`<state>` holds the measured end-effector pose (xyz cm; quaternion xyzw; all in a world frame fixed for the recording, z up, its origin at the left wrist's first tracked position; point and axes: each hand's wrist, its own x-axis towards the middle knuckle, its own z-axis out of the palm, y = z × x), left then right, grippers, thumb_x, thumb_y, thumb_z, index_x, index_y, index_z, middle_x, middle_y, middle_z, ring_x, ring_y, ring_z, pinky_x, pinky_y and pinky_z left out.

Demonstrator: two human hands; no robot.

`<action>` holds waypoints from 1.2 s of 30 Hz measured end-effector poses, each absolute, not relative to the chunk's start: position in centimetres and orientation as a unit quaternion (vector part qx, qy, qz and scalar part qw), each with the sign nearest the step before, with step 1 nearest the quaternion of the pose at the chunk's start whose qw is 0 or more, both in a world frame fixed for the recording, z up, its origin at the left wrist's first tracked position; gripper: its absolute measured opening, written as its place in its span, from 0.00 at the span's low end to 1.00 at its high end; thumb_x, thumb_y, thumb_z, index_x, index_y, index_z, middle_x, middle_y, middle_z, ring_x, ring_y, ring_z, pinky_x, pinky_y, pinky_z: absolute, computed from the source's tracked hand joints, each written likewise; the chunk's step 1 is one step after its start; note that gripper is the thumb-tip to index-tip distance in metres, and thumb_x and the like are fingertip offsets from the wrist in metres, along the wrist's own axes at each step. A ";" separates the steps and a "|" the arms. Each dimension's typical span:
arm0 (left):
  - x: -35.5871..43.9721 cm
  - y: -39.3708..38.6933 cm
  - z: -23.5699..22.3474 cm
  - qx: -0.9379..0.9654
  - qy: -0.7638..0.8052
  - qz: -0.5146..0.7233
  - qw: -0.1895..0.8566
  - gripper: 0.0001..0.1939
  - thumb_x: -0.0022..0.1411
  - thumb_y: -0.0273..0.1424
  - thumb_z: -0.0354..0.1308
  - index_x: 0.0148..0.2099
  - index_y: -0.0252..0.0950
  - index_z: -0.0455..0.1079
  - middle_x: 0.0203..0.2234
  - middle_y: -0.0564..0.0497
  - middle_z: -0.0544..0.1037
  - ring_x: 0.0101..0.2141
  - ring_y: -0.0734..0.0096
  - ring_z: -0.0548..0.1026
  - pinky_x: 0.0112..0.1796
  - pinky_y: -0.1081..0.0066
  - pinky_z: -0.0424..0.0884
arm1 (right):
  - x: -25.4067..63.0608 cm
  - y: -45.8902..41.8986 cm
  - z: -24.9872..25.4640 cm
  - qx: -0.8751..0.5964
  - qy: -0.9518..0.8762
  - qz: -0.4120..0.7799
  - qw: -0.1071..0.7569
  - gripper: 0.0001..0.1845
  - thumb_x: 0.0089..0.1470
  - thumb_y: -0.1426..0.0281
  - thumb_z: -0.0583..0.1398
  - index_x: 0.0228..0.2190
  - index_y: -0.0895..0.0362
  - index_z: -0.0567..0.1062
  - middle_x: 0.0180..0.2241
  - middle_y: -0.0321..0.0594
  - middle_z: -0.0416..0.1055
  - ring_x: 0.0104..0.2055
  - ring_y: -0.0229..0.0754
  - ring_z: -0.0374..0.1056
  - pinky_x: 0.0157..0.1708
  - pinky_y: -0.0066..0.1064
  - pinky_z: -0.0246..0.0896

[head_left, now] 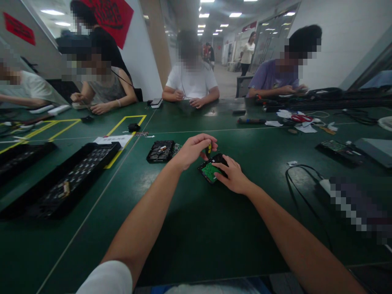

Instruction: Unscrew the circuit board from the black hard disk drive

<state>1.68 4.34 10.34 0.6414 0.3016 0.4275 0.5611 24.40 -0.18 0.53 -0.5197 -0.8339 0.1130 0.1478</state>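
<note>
A hard drive (209, 173) with a green circuit board facing up lies on the green tabletop in front of me. My right hand (233, 174) holds it from the right, with fingertips over the board and along the black casing. Just above its far left edge, my left hand (192, 152) is closed on a small yellow-and-black screwdriver (210, 148) held upright. The screwdriver's tip is too small to make out, so I cannot tell whether it touches the drive. To the left sits a black square part (160, 151), beside a circuit board (177, 150) partly hidden by my left hand.
Long black trays (88, 171) holding small parts stand at the left. On the right are another device with a circuit board (339, 152), a grey box (376, 151) and a looped black cable (288, 173). Several people sit across the table (183, 261).
</note>
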 end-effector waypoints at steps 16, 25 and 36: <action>2.2 4.5 9.5 0.632 0.278 0.412 0.595 0.19 0.69 0.47 0.59 0.45 0.35 0.77 0.36 0.46 0.76 0.36 0.68 0.75 0.29 0.74 0.70 | 24.5 0.0 0.2 -0.515 -0.836 0.114 0.152 0.28 0.71 0.52 0.54 0.68 0.42 0.67 0.76 0.48 0.45 0.77 0.62 0.41 0.70 0.62 0.41; 2.3 4.7 9.4 0.621 0.363 0.475 0.508 0.18 0.61 0.44 0.70 0.39 0.34 0.73 0.32 0.50 0.76 0.27 0.76 0.70 0.25 0.75 0.67 | 24.5 -0.2 0.6 -0.518 -0.833 0.122 0.148 0.29 0.71 0.51 0.53 0.68 0.42 0.66 0.76 0.47 0.43 0.77 0.63 0.41 0.70 0.62 0.41; 2.3 4.4 9.8 0.642 0.292 0.417 0.573 0.13 0.66 0.41 0.64 0.42 0.37 0.72 0.33 0.48 0.80 0.34 0.70 0.77 0.27 0.76 0.65 | 24.7 0.1 0.0 -0.512 -0.838 0.108 0.155 0.28 0.71 0.51 0.54 0.68 0.40 0.66 0.76 0.45 0.46 0.77 0.61 0.41 0.70 0.62 0.41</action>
